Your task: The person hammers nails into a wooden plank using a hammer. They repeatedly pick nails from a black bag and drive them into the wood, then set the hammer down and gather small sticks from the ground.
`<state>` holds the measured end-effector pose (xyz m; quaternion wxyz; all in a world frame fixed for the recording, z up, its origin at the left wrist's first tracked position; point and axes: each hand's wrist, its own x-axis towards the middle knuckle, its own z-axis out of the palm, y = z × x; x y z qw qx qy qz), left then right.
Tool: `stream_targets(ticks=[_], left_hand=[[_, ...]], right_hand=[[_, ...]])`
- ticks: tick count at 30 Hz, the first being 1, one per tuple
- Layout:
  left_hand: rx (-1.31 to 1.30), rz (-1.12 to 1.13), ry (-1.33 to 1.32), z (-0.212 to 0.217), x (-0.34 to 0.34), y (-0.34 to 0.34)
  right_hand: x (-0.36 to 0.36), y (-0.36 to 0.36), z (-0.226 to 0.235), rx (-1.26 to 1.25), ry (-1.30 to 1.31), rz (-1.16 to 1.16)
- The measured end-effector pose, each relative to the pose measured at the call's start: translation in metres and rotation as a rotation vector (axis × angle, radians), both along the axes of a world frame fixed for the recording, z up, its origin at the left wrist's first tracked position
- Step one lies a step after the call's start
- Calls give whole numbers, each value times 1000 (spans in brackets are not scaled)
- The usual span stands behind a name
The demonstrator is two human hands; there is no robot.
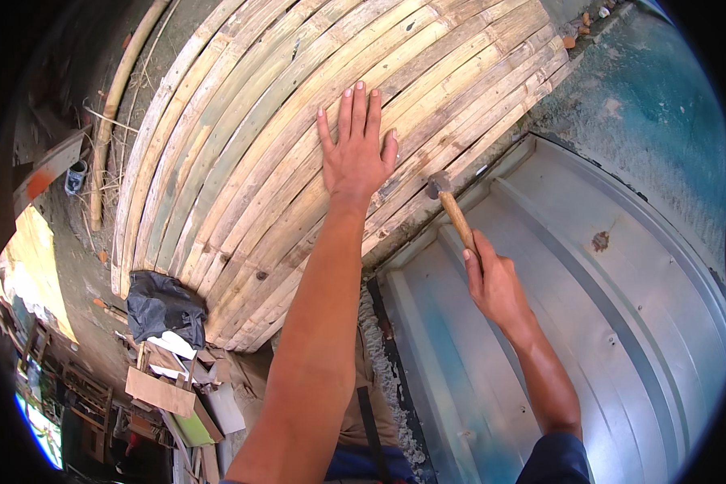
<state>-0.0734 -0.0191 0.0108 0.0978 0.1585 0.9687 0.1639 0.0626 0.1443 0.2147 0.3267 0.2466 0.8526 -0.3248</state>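
Note:
My left hand (356,157) lies flat on a surface of split bamboo slats (250,161), its fingers spread and holding nothing. The slats run side by side, pale tan with a few greenish ones. In my right hand (496,282) is a hammer (457,219), gripped by its wooden handle. Its dark metal head is at the near right edge of the slats, to the right of my left hand; whether it touches them I cannot tell.
Ribbed metal sheeting (557,266) spreads beneath my right arm, beside a worn blue-green wall (653,97). A black plastic bag (165,308) sits at the slats' lower left corner, above a pile of wood scraps (160,390). A bamboo pole (109,121) lies at far left.

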Motion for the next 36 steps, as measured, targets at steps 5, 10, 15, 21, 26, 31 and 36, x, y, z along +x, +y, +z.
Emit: stream_targets(ticks=[5, 10, 15, 21, 26, 31, 36], left_hand=[[19, -6, 58, -2, 0, 0], [71, -7, 111, -1, 1, 0], [38, -22, 96, -3, 1, 2], [31, -28, 110, -4, 0, 1], [47, -40, 151, -1, 1, 2], [37, -41, 125, 2, 1, 3], [15, -47, 136, 3, 4, 2]], right_hand=[[28, -21, -3, 13, 183, -162], [25, -10, -4, 29, 128, -236], [24, 2, -14, -100, 116, -468], [16, 38, -16, -357, -66, -846], [15, 46, -7, -367, -109, -741], [30, 33, -17, -321, -108, -645], [78, -36, -51, -205, 192, -812]])
